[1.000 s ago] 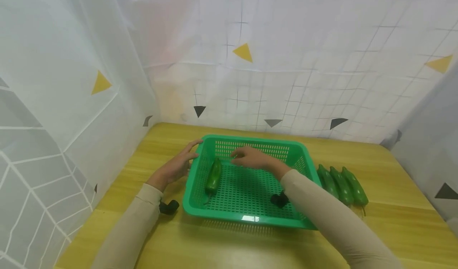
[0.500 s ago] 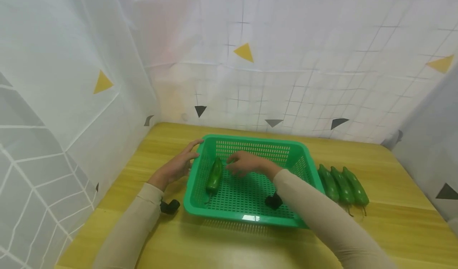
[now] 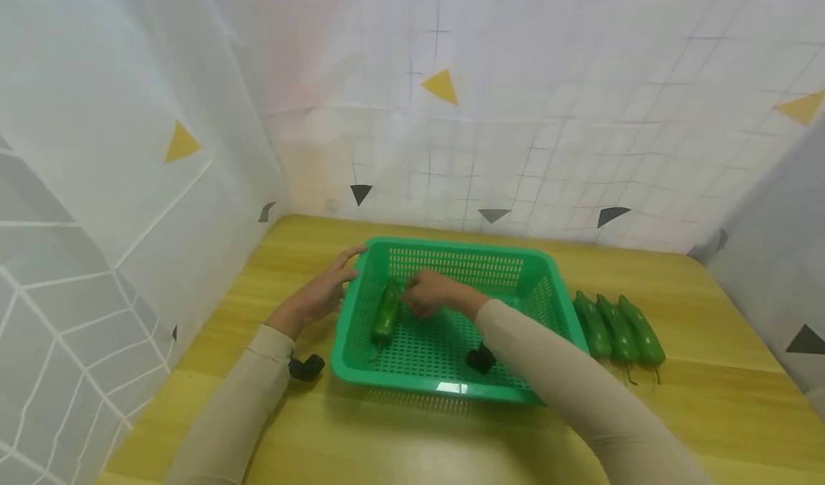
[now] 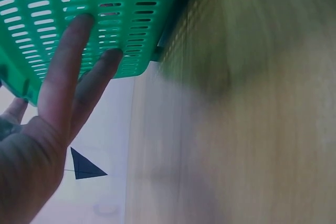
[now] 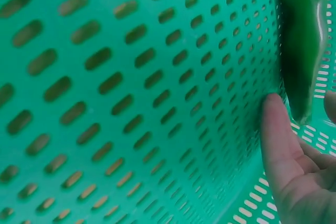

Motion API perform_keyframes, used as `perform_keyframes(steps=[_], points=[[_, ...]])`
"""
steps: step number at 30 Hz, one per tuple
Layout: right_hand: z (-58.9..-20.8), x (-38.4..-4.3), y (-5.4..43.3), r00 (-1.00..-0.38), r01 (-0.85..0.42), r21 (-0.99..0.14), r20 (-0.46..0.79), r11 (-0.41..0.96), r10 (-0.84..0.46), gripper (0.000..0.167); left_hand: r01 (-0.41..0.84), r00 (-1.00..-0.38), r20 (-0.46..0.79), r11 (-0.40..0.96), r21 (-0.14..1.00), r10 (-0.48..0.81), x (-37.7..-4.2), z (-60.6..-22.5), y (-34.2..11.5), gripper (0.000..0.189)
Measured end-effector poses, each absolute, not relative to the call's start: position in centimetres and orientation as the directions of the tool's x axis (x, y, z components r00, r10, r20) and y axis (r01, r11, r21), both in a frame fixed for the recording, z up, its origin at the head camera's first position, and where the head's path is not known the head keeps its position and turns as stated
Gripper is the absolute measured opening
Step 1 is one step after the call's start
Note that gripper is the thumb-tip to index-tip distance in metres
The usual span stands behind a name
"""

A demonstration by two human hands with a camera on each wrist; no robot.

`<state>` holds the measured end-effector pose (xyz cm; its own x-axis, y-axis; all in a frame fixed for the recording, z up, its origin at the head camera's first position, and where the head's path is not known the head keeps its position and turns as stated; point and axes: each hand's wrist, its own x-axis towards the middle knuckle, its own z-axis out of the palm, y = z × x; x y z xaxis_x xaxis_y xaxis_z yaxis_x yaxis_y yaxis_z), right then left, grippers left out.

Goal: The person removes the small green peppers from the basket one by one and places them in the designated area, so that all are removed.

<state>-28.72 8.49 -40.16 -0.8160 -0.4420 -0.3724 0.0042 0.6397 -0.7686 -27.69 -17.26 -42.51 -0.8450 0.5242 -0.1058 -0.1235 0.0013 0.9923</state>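
Observation:
A green plastic basket (image 3: 445,387) with slotted walls stands on the wooden table. My left hand (image 3: 317,300) is at its left side; in the left wrist view, straight fingers (image 4: 65,72) lie against the outer wall and another digit reaches the rim. Inside, one long green pepper (image 3: 387,317) lies along the left wall, stem towards me. My right hand (image 3: 430,293) is in the basket just right of the pepper's far tip. From the right wrist, one finger (image 5: 277,129) reaches straight to the basket floor, with the thumb apart from it; the pepper (image 5: 303,45) lies beyond, not held.
Several green peppers, three in view, lie side by side on the table (image 3: 715,349) right of the basket; the middle one (image 3: 617,331) is close to its neighbours. White patterned sheeting (image 3: 515,112) hangs behind and at both sides. Each wrist bears a black device (image 3: 306,368).
My right hand has moved left and slightly down inside the basket, closer to the pepper, and its fingers look more drawn together. The left hand and the peppers have stayed put.

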Motion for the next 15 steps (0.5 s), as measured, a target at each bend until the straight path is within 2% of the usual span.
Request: perform_keyframes(steps=[4,11,15], points=[[-40.2,-29.2,7.8,-0.818,0.018,-0.771,-0.378,0.637,-0.434,0.048,-0.125,-0.839,-0.105,-0.001,0.992,0.533,-27.8,-42.6,-17.5,0.052],[-40.6,-29.2,6.9,-0.824,-0.039,-0.748,-0.351,0.662,-0.445,0.043,-0.119,-0.838,-0.099,-0.002,0.993,0.537,-27.9,-42.7,-17.3,0.052],[-41.0,-29.2,6.6,-0.833,-0.019,-0.760,-0.347,0.650,-0.431,0.041,-0.112,-0.841,-0.099,0.007,0.994,0.532,-27.8,-42.6,-17.3,0.052]])
